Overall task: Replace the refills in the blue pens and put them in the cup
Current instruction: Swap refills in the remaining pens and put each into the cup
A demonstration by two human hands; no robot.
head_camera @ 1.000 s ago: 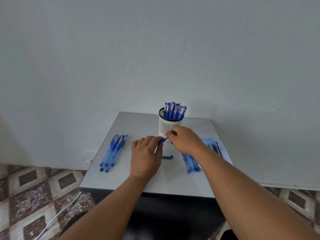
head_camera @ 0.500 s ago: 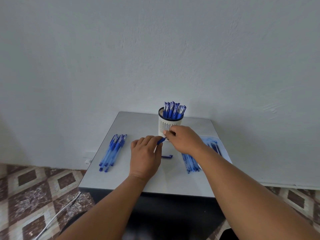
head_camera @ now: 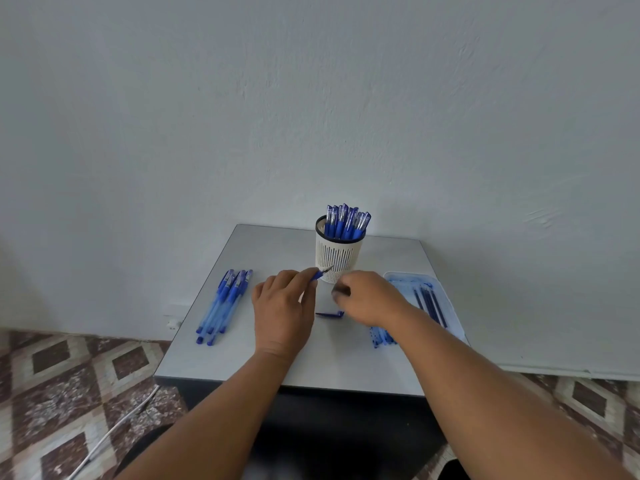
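My left hand [head_camera: 282,311] has a grip on a pen [head_camera: 320,272] near the cup [head_camera: 339,259], tip showing; my right hand [head_camera: 369,297] is blurred, so I cannot tell its grip. The cup is well filled; a bunch of pens [head_camera: 223,304] waits at left, and the cap [head_camera: 329,314] lies on the table [head_camera: 277,251].
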